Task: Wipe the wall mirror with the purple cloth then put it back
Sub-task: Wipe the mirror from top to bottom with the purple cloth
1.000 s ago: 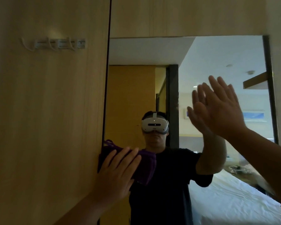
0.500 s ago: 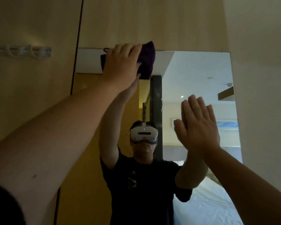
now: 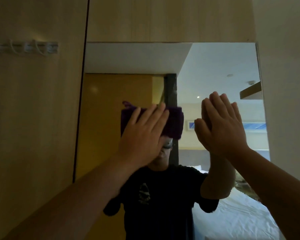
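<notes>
The wall mirror (image 3: 215, 66) fills the middle and right of the view, set between wooden panels. My left hand (image 3: 142, 134) presses the folded purple cloth (image 3: 175, 122) flat against the glass at the mirror's middle, fingers straight. My right hand (image 3: 223, 125) lies flat on the glass to the right of the cloth, fingers straight and together. The mirror reflects a person in a dark T-shirt, both arms and a bed.
A wooden wall panel (image 3: 33, 135) stands to the left of the mirror, with a row of white hooks (image 3: 26, 47) high on it. A pale wall (image 3: 287, 84) borders the mirror on the right. More wood panelling (image 3: 163, 18) runs above the mirror.
My left hand with the cloth went from the mirror's lower left up to its top edge, then down to the middle. My right hand stayed flat on the glass.
</notes>
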A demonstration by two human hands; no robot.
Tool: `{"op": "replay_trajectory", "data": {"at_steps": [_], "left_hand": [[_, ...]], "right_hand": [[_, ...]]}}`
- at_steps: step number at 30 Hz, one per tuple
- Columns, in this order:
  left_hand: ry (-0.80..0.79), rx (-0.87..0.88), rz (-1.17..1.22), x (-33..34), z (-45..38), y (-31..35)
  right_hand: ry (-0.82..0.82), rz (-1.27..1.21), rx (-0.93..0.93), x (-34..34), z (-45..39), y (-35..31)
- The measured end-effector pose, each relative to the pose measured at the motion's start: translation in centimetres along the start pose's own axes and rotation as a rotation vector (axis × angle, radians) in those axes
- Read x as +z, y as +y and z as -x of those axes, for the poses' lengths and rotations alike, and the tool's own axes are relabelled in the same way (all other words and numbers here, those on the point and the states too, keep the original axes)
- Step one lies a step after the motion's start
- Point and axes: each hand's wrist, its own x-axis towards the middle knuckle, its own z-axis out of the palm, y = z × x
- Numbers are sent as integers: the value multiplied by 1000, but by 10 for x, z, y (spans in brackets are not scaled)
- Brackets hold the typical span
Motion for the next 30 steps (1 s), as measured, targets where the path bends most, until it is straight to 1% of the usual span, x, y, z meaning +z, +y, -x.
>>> {"op": "replay_trajectory", "data": {"at_steps": [5,8,10,12,15,18,21,23,25,27,30], "left_hand": [[-35,38,-33,20,96,36],[-77,52,-40,24,121,43],[-74,65,-41,24,126,43],[-34,66,-7,24,124,42],[122,60,54,24,110,38],[241,-21,126,13,60,29],[342,-130,191,-9,-31,20],[369,-181,174,-27,-99,13],[326,-204,104,-46,-163,9],[248,-213,22,-57,-213,5],[101,-203,10,-51,-247,2]], "right_hand": [[23,-30,-17,0,-1,1],[23,-64,-20,-4,2,6],[34,-33,-11,-14,7,16],[30,21,24,-23,11,35],[-24,80,89,-28,14,56],[-24,96,102,-21,18,61],[-22,105,88,-17,19,65],[-17,117,76,-15,19,68],[-8,122,61,-12,19,71],[-1,122,47,-10,19,73],[8,132,38,-8,19,76]]}}
